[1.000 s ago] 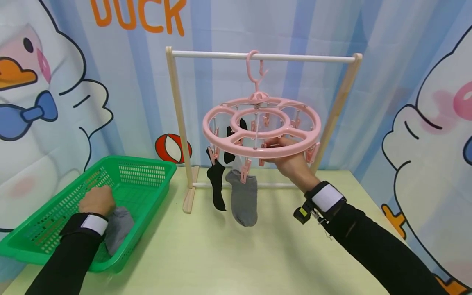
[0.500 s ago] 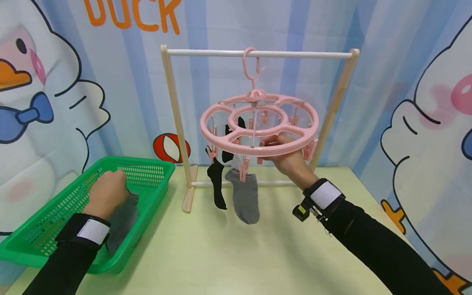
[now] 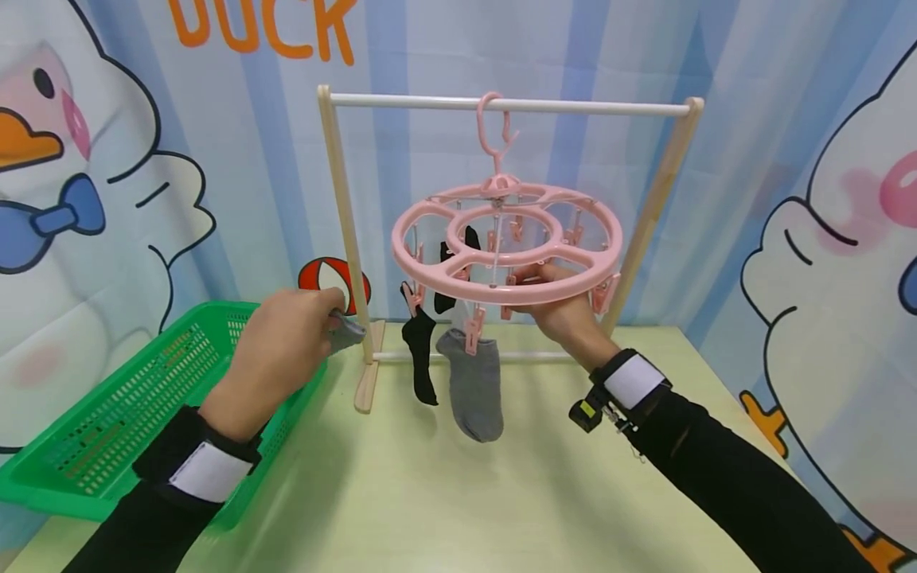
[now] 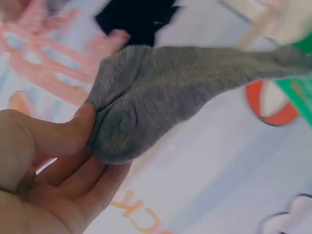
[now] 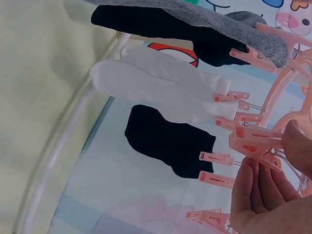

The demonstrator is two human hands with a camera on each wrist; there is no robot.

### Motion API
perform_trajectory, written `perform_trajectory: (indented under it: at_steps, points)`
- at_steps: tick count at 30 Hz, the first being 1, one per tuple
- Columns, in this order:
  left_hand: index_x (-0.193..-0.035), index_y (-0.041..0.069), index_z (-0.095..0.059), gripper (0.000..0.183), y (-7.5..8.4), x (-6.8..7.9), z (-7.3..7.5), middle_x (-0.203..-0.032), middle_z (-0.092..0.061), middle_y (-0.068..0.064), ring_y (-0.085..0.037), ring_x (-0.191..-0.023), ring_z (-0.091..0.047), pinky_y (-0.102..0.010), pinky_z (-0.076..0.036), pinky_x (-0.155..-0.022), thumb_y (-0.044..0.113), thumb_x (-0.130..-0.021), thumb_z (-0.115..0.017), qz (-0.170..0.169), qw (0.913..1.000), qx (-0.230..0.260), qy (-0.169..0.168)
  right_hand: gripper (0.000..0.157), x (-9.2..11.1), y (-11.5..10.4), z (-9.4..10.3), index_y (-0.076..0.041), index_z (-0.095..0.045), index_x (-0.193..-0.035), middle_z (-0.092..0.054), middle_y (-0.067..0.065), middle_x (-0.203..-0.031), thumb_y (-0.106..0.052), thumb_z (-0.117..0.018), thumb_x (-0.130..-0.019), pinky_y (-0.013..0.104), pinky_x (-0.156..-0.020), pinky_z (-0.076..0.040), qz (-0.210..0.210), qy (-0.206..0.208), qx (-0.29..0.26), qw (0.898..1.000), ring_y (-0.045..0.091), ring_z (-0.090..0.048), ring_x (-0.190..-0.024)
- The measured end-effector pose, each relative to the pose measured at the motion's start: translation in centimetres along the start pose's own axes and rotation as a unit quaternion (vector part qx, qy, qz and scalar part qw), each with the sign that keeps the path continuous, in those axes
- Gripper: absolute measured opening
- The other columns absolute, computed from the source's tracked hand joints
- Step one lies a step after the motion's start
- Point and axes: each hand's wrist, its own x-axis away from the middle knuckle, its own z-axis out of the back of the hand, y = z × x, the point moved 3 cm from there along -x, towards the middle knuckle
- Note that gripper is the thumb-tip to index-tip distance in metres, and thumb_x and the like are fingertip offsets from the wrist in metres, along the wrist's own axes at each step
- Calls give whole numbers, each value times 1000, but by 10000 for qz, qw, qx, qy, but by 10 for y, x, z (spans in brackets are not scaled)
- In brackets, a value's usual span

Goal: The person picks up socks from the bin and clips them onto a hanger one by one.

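My left hand [image 3: 282,350] pinches a grey sock [image 4: 156,92] by one end between thumb and fingers, in front of the rack's left post. The rest of that sock trails away in the left wrist view. Under the front right of a round pink clip hanger [image 3: 494,294], my right hand [image 3: 566,312] squeezes a pink clip [image 5: 254,141] with thumb and fingertips. Clipped to the hanger are another grey sock [image 3: 476,390], a black sock [image 3: 423,350], a white sock [image 5: 151,90] and a second black sock [image 5: 168,139].
The hanger hooks over the white rod [image 3: 595,108] of a wooden rack with a left post [image 3: 342,215]. A green basket [image 3: 107,430] stands at the left of the pale yellow table [image 3: 444,509]. A duck-print curtain [image 3: 251,159] hangs behind.
My left hand has lifted the grey sock from the green basket and moved up and right toward the rack. The right hand has stayed at the hanger.
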Motion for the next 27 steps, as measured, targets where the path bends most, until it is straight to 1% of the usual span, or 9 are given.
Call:
perform_trajectory:
  at_steps: [4, 6, 8, 12, 15, 17, 20, 22, 27]
  points:
    - [-90, 4, -72, 14, 30, -3, 9, -79, -69, -8, -22, -68, -62, -37, -57, -59, -6, -81, -74, -282, 9988, 408, -9, 16, 0, 0, 0, 17, -56, -109, -60, 24, -99, 8, -54, -96, 22, -73, -51, 95, -22, -176, 9998, 18, -61, -84]
    - [-88, 5, -72, 14, 44, -5, 9, -78, -68, -6, -18, -67, -62, -34, -57, -59, -6, -80, -75, -441, 9956, 824, -37, 16, 0, 1, -1, 17, -56, -109, -60, 25, -99, 9, -54, -96, 23, -75, -52, 107, -21, -255, 9996, 18, -62, -84]
    - [-86, 6, -72, 14, 57, -6, 2, -77, -68, -3, -14, -66, -62, -31, -56, -58, -5, -80, -76, -668, 9893, 1295, -54, 16, 0, 0, -1, 17, -57, -108, -61, 24, -100, 9, -55, -95, 22, -74, -52, 114, 20, -130, 9998, 16, -62, -84]
    - [-87, 7, -72, 12, 82, -8, -26, -78, -67, 2, -7, -68, -61, -23, -54, -58, -3, -81, -75, -972, 9708, 2175, -292, 16, 0, -2, -1, 15, -58, -108, -62, 24, -99, 9, -58, -93, 22, -71, -50, 106, 55, 102, 9999, 13, -61, -82]
    - [-87, 9, -72, 11, 99, -8, -53, -79, -67, 4, -5, -70, -60, -20, -53, -59, -1, -83, -74, -1009, 9597, 2592, -407, 16, 0, -2, -3, 15, -57, -109, -61, 25, -100, 9, -57, -94, 25, -75, -52, 59, -16, 10, 10000, 15, -61, -83]
    - [-86, 10, -72, 10, 108, -9, -70, -79, -67, 4, -4, -69, -60, -20, -52, -58, 0, -85, -73, -1011, 9529, 2830, -401, 16, 0, -2, -3, 13, -58, -110, -62, 22, -102, 7, -57, -95, 25, -75, -52, 53, -21, 129, 9999, 15, -61, -84]
    - [-85, 11, -73, 11, 118, -12, -92, -79, -67, 4, -4, -68, -59, -22, -53, -59, 0, -84, -73, -997, 9482, 3010, -175, 15, 1, -2, -2, 11, -59, -109, -63, 19, -99, 3, -55, -98, 24, -72, -50, 84, -17, 360, 9993, 16, -59, -84]
    - [-86, 10, -73, 11, 121, -16, -105, -78, -68, 4, -4, -67, -59, -23, -53, -59, 0, -83, -74, -925, 9469, 3081, 34, 15, 1, -3, -1, 13, -58, -109, -63, 20, -100, 4, -54, -98, 25, -72, -50, 133, -9, 330, 9994, 17, -59, -85]
    - [-84, 7, -73, 9, 116, -29, -130, -76, -67, 1, -7, -66, -60, -27, -53, -58, -1, -82, -74, -647, 9483, 3028, 690, 15, 0, -2, 0, 17, -57, -108, -61, 23, -102, 7, -52, -97, 29, -80, -54, 71, 3, -2, 10000, 16, -61, -87]
